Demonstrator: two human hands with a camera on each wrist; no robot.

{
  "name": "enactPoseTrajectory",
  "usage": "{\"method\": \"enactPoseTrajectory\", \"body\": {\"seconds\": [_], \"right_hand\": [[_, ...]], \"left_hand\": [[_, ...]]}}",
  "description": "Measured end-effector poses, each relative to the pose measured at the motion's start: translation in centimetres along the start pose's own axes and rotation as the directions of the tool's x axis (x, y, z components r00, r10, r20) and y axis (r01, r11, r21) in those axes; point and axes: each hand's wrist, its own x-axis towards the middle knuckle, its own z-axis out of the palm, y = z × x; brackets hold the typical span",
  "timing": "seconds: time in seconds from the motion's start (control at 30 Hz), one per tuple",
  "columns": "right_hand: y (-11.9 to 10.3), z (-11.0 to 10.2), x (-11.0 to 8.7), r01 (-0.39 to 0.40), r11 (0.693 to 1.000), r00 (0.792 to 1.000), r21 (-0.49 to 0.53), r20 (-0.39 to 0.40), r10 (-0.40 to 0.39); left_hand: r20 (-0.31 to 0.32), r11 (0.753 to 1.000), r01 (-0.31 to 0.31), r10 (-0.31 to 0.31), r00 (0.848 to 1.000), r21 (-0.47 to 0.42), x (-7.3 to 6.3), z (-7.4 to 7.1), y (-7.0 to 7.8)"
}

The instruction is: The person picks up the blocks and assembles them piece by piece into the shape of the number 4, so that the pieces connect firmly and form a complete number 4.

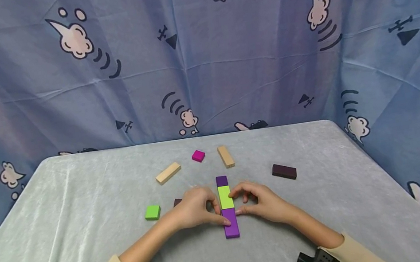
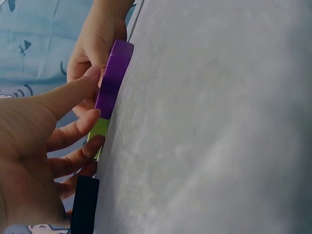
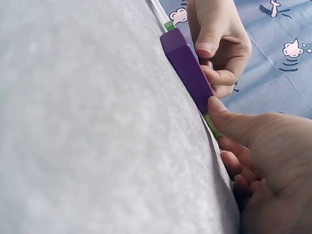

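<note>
Blue patterned curtain [image 1: 224,57] hangs behind the far edge of a cloth-covered surface [image 1: 364,198]. From the head view, a purple block [image 1: 231,228], a lime block [image 1: 225,197] and a dark purple block [image 1: 222,181] lie end to end midway between the left and right edges, running towards the far edge. The left hand [image 1: 196,206] and right hand [image 1: 262,202] are apart, one on either side, fingers loosely bent rather than clamped; this seems to keep the row straight. A pink block [image 1: 198,156] sits nearer the far edge; a green block [image 1: 152,212] lies towards the left edge, apart from the row, perhaps leaving the hands room.

From the left wrist, the left thumb reaches the purple block while the fingertips meet the row's side, likely guarding against sideways slip.

From the right wrist, the right thumb touches the purple block's end beside the lime block, probably steadying where they meet; the other fingertips' contact is unclear.
</note>
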Motion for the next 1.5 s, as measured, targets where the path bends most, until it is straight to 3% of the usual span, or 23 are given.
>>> {"method": "enactPoseTrajectory", "body": {"seconds": [0.13,0.73,1.33,1.5], "right_hand": [[-0.1,0.1,0.1,-0.008,1.000,1.000,-0.003,-0.005,0.008],[-0.5,0.3,0.3,0.028,0.999,0.998,-0.020,-0.051,-0.029],[-0.5,-0.2,0.1,0.009,1.000,1.000,-0.004,-0.016,-0.009],[-0.6,-0.9,0.0,-0.013,1.000,1.000,0.026,-0.004,0.014]], "left_hand": [[-0.003,0.999,0.006,-0.006,1.000,0.046,-0.1,0.0,0.3],[-0.004,0.998,0.052,-0.052,0.999,0.031,0.2,0.2,0.1],[0.010,1.000,0.030,-0.030,0.999,0.002,0.0,-0.2,0.2],[-0.005,1.000,-0.008,0.008,1.000,-0.015,-0.1,-0.5,0.1]]}}
